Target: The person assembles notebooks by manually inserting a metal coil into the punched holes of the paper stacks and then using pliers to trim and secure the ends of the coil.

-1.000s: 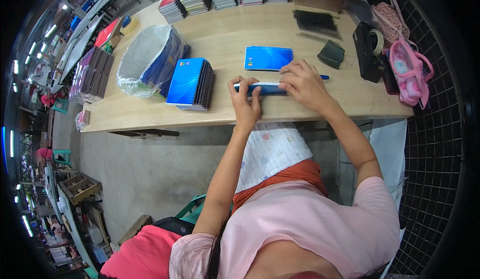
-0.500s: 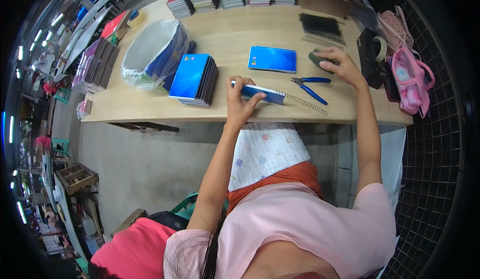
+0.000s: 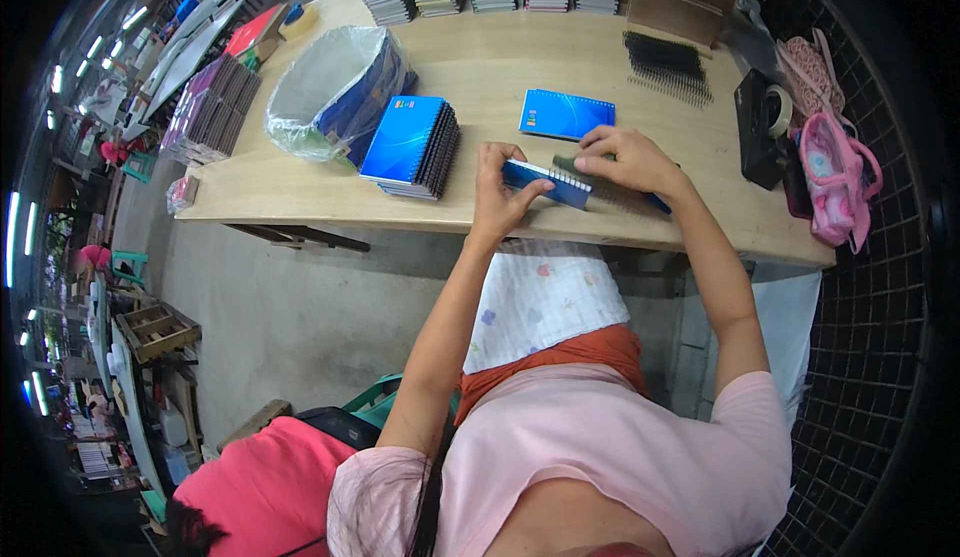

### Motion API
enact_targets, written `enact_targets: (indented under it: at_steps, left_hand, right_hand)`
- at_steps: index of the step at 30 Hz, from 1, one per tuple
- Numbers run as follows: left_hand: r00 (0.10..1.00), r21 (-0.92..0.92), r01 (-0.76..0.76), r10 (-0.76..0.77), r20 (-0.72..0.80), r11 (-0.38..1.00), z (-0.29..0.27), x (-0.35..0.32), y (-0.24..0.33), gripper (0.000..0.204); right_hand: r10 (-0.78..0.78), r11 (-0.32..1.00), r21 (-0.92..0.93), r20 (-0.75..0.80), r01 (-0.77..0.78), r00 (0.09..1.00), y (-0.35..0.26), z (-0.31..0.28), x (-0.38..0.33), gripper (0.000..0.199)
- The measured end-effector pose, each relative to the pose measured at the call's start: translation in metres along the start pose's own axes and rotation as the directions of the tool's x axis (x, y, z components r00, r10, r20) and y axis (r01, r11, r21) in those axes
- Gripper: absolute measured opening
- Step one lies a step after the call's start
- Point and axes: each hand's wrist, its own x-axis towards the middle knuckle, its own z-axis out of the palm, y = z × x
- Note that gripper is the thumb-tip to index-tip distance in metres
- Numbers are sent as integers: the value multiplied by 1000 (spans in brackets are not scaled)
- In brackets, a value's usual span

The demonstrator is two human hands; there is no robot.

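At the frame's centre, we pinch one blue notebook point(image 3: 570, 193) with our left grip point(image 3: 496, 195); our right grip point(image 3: 632, 164), holding the dark green block point(image 3: 566, 165), now comes from farther right to its upper edge, so both hands seem to serve it.

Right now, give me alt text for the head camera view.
A left hand grips a small blue notebook above a wooden table, while the right hand holds a dark green block at its binding edge. To the left stands a stack of blue spiral notebooks.
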Motion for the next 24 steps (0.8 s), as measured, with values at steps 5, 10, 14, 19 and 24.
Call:
enact_targets:
  at_steps: [5, 10, 14, 19, 24]
  left_hand:
    - [999, -12, 27, -27, 20, 1000, 4, 0, 1, 59]
    - [992, -55, 119, -116, 55, 991, 8, -3, 2, 64]
    - [995, -120, 75, -67, 74, 990, 12, -5, 0, 69]
    - [976, -164, 189, -167, 139, 968, 16, -7, -1, 72]
    - [985, -344, 149, -110, 129, 927, 13, -5, -8, 74]
  right_hand:
    - [8, 842, 540, -24, 6, 1000, -4, 1, 7, 46]
    - [58, 710, 704, -69, 8, 996, -13, -5, 10, 51]
    - [11, 996, 91, 83, -19, 996, -13, -5, 15, 44]
    - [-5, 654, 753, -89, 71, 996, -13, 0, 13, 51]
    - [45, 979, -199, -47, -53, 998, -7, 0, 21, 42]
